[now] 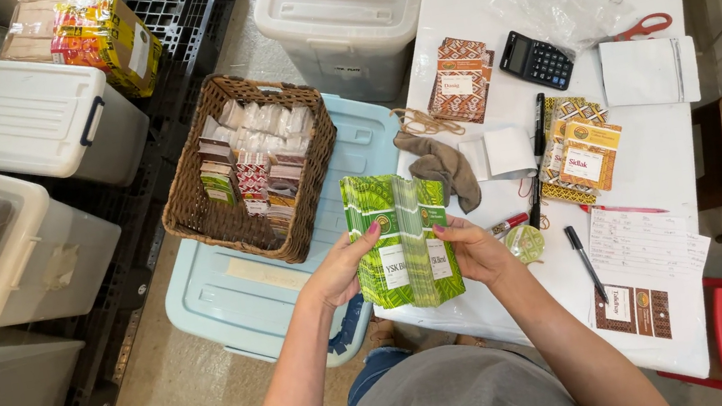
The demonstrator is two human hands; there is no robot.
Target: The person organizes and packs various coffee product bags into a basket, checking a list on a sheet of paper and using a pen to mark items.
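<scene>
While the stack of green packets (402, 240) stands with its long axis running away from the person, top edge toward the wicker basket (247, 168), both hands clamp it. The left hand (340, 269) wraps the left edge; the right hand (475, 251) presses the right. It hangs over the near-left corner of the white counter (662, 155), beside the blue bin lid (251, 298).

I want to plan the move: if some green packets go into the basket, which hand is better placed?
Probably the left hand: it grips the green packets on the side facing the basket. The right hand is on the table side.
</scene>
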